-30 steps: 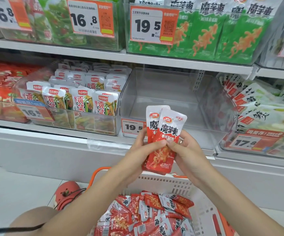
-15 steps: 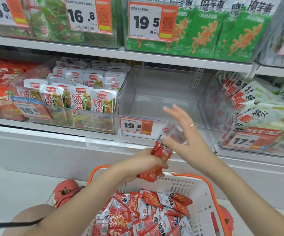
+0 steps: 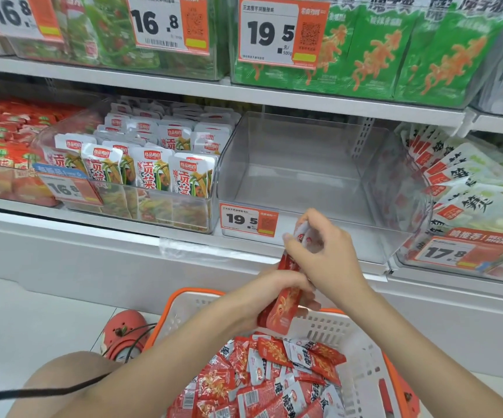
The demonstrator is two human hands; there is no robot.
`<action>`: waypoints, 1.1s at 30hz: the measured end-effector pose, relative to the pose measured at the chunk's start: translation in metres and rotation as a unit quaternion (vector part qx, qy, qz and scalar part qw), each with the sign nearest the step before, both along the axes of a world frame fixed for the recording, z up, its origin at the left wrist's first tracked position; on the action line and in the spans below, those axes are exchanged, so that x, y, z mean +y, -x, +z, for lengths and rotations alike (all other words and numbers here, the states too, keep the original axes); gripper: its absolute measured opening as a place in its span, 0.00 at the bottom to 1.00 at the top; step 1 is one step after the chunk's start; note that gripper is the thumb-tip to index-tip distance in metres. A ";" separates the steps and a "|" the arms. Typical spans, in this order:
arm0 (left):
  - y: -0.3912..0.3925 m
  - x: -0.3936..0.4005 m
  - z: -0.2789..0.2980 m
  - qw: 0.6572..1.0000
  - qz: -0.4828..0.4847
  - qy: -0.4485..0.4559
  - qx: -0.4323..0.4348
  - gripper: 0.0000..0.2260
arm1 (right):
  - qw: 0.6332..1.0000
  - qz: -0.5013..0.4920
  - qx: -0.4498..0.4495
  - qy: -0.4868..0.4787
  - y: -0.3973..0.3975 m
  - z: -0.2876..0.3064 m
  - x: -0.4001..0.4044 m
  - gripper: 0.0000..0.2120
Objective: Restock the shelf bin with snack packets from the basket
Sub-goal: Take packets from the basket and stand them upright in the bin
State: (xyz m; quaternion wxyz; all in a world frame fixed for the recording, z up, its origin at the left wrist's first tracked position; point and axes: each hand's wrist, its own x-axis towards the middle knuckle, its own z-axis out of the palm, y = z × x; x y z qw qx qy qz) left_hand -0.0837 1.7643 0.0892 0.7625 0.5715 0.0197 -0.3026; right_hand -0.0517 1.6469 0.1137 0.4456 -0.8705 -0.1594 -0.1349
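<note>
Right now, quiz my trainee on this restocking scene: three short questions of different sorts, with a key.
1. True or false: the clear bin behind the 19.5 tag already holds packets.
2. What does the left hand grip?
A. a price tag
B. red snack packets
C. the basket's handle
3. Fill in: the loose packets lie in a white basket with an ______ rim.

Key: 1 false; 2 B; 3 orange. The right hand pinches the packets' upper ends.
</note>
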 end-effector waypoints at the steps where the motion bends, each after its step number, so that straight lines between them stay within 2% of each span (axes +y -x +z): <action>1: -0.001 0.000 0.000 1.000 0.002 0.009 0.002 0.10 | 1.000 -0.010 0.000 0.002 0.000 0.000 0.001 0.06; 2: -0.001 0.001 0.001 1.000 0.004 0.015 0.006 0.10 | 1.000 -0.011 0.008 -0.004 0.001 0.001 0.002 0.05; 5: -0.002 0.003 0.003 1.000 0.012 0.013 0.019 0.06 | 0.997 0.032 0.049 -0.041 0.003 -0.003 0.010 0.11; 11: -0.002 0.000 -0.002 0.999 0.019 -0.036 -0.006 0.16 | 0.994 0.076 0.075 -0.038 0.003 -0.004 0.011 0.34; 13: -0.003 -0.001 -0.001 0.999 0.027 -0.038 -0.012 0.19 | 0.994 0.076 0.068 -0.033 0.001 -0.006 0.009 0.28; 15: -0.004 -0.001 -0.001 0.999 0.034 -0.027 -0.015 0.20 | 0.995 0.072 0.069 -0.031 0.001 -0.007 0.009 0.17; 17: -0.003 -0.003 -0.003 0.999 0.049 -0.019 -0.009 0.17 | 0.992 0.085 0.075 -0.051 0.002 -0.006 0.010 0.10; 19: -0.002 -0.005 -0.005 0.997 0.065 -0.029 0.000 0.13 | 0.991 0.096 0.080 -0.050 0.000 -0.009 0.009 0.08; 21: -0.002 -0.003 -0.004 0.998 0.058 -0.036 0.007 0.07 | 0.986 0.094 0.118 -0.067 -0.003 -0.009 0.006 0.09; 22: -0.003 -0.001 -0.001 0.998 0.047 -0.032 0.007 0.05 | 0.980 0.094 0.145 -0.103 -0.005 -0.008 0.003 0.14; 24: -0.007 0.006 0.007 0.999 0.031 -0.015 -0.009 0.05 | 0.962 0.099 0.188 -0.169 -0.009 -0.003 -0.005 0.22; 25: -0.009 0.011 0.011 0.999 0.026 -0.018 -0.030 0.06 | 0.960 0.111 0.191 -0.174 -0.011 -0.001 -0.009 0.21; 29: -0.012 0.024 0.018 0.993 -0.027 -0.081 -0.085 0.09 | 0.974 0.175 0.127 -0.068 -0.010 0.001 -0.017 0.18; 33: -0.008 0.017 0.017 0.996 -0.027 -0.059 -0.064 0.11 | 0.982 0.158 0.079 0.064 -0.004 -0.005 -0.005 0.17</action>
